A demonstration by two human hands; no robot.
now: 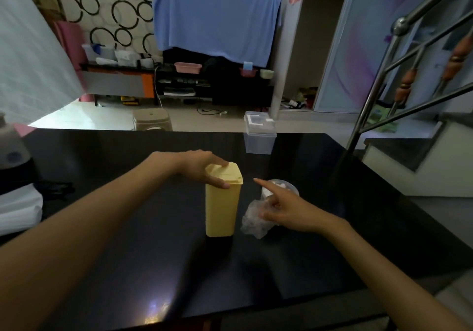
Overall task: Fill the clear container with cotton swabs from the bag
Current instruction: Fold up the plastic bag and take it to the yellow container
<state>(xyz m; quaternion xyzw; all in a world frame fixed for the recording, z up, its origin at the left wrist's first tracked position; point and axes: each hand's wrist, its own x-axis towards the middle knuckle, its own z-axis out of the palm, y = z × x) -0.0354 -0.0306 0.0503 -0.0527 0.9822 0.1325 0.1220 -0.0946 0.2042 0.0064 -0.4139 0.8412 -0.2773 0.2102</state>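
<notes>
Your left hand (pixel 202 168) rests on top of the yellow box (pixel 222 202); fingers lie straight across its lid (pixel 226 174), thumb down the near face, not curled round anything; the box stands upright near the middle of the black table (pixel 128 228).

Your right hand (pixel 284 209) is just right of the box; index finger extended and pointing left toward the lid, not touching it; the other fingers curl onto the bag (pixel 252 219) and pinch its crumpled clear plastic; the bag sits on the table, touching the hand, close beside the box base but apart from it.

The clear cup (pixel 281 188) stands just behind the right hand; round, open-topped; white swabs (pixel 277 184) show inside near the rim; how full it is cannot be told, the hand covers the lower part. Cup and bag appear to touch; exact contact hidden by the fingers.

A lidded clear tub (pixel 259 133) stands at the far edge of the table, well apart from both hands; contents not legible.

At the left edge: a dark jug (pixel 11 149), blurred, and a stack of white material (pixel 18 208) below it.

Beyond the table: a stool (pixel 152 122) on the floor; a blue towel (pixel 215 21) hanging over a dark shelf unit; metal stair rails (pixel 409 57) at right.
</notes>
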